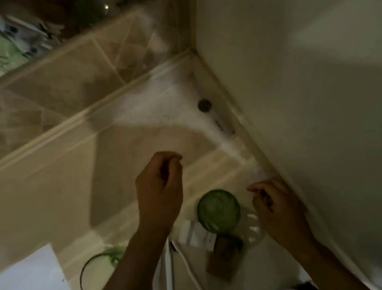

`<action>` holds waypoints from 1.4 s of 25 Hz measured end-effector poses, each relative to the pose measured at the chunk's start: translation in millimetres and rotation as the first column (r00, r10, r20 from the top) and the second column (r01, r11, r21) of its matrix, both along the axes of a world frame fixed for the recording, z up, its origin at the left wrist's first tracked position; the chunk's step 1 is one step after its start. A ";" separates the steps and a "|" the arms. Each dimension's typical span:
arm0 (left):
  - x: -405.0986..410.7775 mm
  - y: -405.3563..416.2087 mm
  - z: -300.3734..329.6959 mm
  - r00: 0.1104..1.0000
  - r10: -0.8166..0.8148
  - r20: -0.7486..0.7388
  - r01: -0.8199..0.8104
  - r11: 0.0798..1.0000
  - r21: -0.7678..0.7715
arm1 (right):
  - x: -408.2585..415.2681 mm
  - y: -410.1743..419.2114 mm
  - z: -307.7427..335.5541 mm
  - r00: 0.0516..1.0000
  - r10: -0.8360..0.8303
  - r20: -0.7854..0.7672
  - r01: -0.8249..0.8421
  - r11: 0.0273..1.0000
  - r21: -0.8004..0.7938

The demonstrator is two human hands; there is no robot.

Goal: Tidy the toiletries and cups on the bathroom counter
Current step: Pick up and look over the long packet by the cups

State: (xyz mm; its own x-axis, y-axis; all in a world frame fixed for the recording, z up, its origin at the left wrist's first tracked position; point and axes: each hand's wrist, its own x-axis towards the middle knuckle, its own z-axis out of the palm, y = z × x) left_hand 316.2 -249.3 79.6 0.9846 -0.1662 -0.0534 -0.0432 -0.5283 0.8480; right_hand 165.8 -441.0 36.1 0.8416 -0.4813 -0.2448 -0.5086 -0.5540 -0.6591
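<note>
Both hands hover over the beige tiled counter [57,178] near its corner by the wall. The left hand [159,188] is loosely curled, holding nothing. The right hand [277,209] has its fingers drawn together; whether it pinches something is unclear. Between them stands a round green glass cup [218,209], beside a small white packet [195,232] and a brown rectangular box [225,256]. Another green-rimmed glass cup [99,266] sits toward the front edge.

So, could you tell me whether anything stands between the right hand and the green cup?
Nothing visible does. The right hand hovers just right of the green cup, with only bare counter between them. The white packets lie beside the cup's near side, out of the way.
</note>
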 end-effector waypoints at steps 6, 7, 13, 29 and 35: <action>-147.2 37.2 -14.8 0.901 0.237 -0.364 -0.246 0.969 0.021 | -81.1 5.8 -7.4 0.985 0.049 -0.165 -0.065 0.994 -0.087; -165.0 36.5 -22.0 0.878 0.206 -0.432 -0.216 0.976 0.026 | -89.8 7.4 -8.7 0.976 0.063 -0.208 -0.083 0.993 -0.086; -199.0 -3.6 -36.0 0.601 -0.095 -0.794 -0.178 0.952 -0.249 | -121.5 7.9 -22.1 0.933 0.185 -0.308 -0.253 0.947 -0.198; -218.2 -41.5 -33.3 0.324 -0.153 -0.934 -0.368 0.889 -0.274 | -129.4 37.0 -21.9 0.898 -0.125 -0.421 0.114 0.992 -0.052; -222.3 -29.2 -12.4 0.348 -0.262 -0.900 -0.314 0.872 -0.375 | -138.7 35.9 -4.9 0.943 -0.150 -0.296 0.187 0.978 0.098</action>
